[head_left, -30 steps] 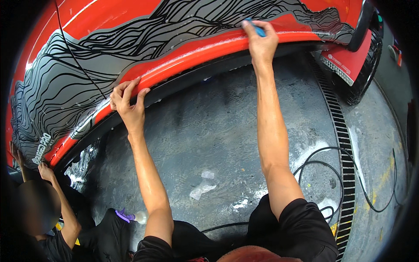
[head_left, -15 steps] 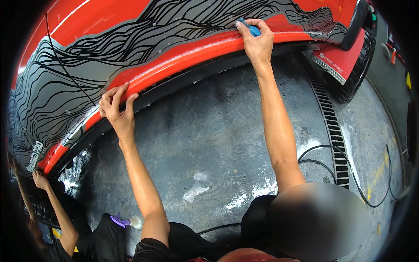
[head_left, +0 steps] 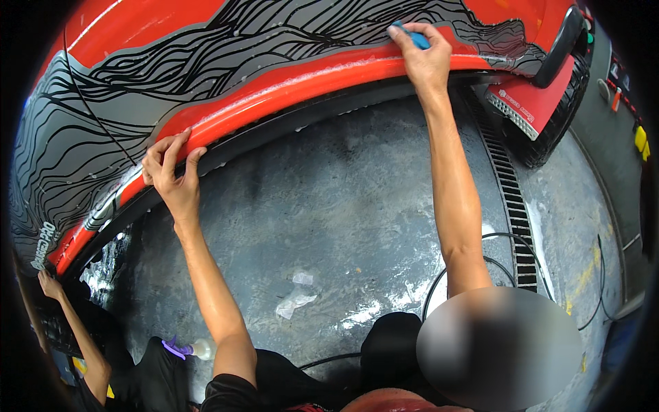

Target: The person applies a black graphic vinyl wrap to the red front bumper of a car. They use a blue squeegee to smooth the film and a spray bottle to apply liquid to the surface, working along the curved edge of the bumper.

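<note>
My right hand (head_left: 428, 60) grips a small blue squeegee (head_left: 420, 41) between thumb and fingers. It presses against the side of a red car body (head_left: 302, 84), near the lower edge of a grey film with black wavy lines (head_left: 254, 51). Farther left, my left hand (head_left: 171, 168) rests its fingertips on the red sill, thumb apart from the fingers and nothing visible in it. Whitish wet streaks run along the sill between my two hands.
Another person's hand (head_left: 49, 285) touches the car at far left. A spray bottle with purple trigger (head_left: 180, 349) is nearby. Crumpled clear film (head_left: 296, 302), a drain grate (head_left: 515, 206) and a black hose (head_left: 511, 237) lie on the floor. A red mud flap (head_left: 532, 99) hangs by the wheel.
My right hand has slid right along the sill with the squeegee, toward the mud flap. My left hand stays at about the same spot on the car. The view has shifted slightly.
</note>
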A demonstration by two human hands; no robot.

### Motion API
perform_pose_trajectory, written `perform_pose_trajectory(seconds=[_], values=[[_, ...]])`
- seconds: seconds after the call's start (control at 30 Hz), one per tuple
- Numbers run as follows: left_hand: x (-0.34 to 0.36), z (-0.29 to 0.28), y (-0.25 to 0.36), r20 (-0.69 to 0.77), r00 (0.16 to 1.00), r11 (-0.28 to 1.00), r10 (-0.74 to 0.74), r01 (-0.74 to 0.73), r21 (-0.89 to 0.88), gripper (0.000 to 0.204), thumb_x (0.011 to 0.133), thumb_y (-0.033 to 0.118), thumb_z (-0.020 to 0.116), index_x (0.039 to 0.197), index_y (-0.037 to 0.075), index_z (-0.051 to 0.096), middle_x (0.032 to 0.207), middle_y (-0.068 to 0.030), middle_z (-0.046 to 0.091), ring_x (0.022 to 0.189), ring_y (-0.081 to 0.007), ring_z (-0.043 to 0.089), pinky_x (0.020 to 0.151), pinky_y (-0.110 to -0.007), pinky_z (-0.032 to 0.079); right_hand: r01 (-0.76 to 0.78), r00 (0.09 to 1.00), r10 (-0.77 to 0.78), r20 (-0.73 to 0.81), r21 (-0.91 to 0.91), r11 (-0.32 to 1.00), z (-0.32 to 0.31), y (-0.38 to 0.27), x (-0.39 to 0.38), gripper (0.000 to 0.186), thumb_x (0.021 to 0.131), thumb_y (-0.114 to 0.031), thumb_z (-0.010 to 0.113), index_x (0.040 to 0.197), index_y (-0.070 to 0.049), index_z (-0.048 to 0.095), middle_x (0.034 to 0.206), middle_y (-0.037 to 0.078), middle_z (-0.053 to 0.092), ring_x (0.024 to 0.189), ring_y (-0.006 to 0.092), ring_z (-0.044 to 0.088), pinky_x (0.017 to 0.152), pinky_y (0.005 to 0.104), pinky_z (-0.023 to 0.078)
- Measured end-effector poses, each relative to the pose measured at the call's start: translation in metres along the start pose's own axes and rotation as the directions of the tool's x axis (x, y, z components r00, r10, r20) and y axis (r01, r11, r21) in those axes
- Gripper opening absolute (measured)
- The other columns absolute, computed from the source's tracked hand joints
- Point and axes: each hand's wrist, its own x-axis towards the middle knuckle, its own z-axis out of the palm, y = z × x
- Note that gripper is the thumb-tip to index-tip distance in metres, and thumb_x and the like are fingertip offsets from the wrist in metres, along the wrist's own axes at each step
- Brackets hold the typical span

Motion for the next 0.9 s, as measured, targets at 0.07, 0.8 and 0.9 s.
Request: perform_pose_trajectory(seconds=[0.07, 0.8, 0.9], values=[[0.002, 0.005, 0.002, -0.015, 1.0, 0.999, 0.011, -0.011, -0.033, 0.045, 0.08, 0.03, 0.091, 0.123, 0.022, 0.082, 0.112, 0.0017, 0.07, 0.107, -0.0173, 0.059, 0.099, -0.036, 0.036, -0.034, 0.994, 0.052, -0.098, 0.178, 0.984, -0.012, 0.013, 0.022, 0.033, 0.087, -0.027, 0.092, 0.099, 0.0, 0.078, 0.084, 0.003, 0.073, 0.077, 0.0108, 0.065, 0.069, 0.0285, 0.053], [0.0, 0.006, 0.007, 0.006, 1.0, 1.0, -0.008, 0.008, -0.007, 0.044, 0.083, 0.027, 0.091, 0.125, 0.019, 0.081, 0.114, -0.0002, 0.07, 0.11, -0.0196, 0.061, 0.102, -0.037, 0.038, -0.055, 0.995, 0.073, -0.065, 0.244, 0.968, -0.026, 0.021, 0.043, 0.031, 0.089, -0.025, 0.092, 0.101, 0.0, 0.077, 0.087, 0.0, 0.072, 0.078, 0.0056, 0.062, 0.071, 0.0233, 0.051], [0.0, -0.001, 0.0, 0.013, 1.0, 1.0, -0.01, 0.009, 0.03, 0.044, 0.083, 0.026, 0.091, 0.125, 0.02, 0.081, 0.115, -0.0002, 0.07, 0.11, -0.0197, 0.061, 0.102, -0.037, 0.038, 0.011, 1.0, -0.011, 0.018, -0.001, 1.0, -0.008, 0.008, 0.021, 0.029, 0.089, -0.021, 0.092, 0.102, 0.0, 0.077, 0.086, 0.001, 0.072, 0.077, 0.0065, 0.063, 0.069, 0.0231, 0.051]])
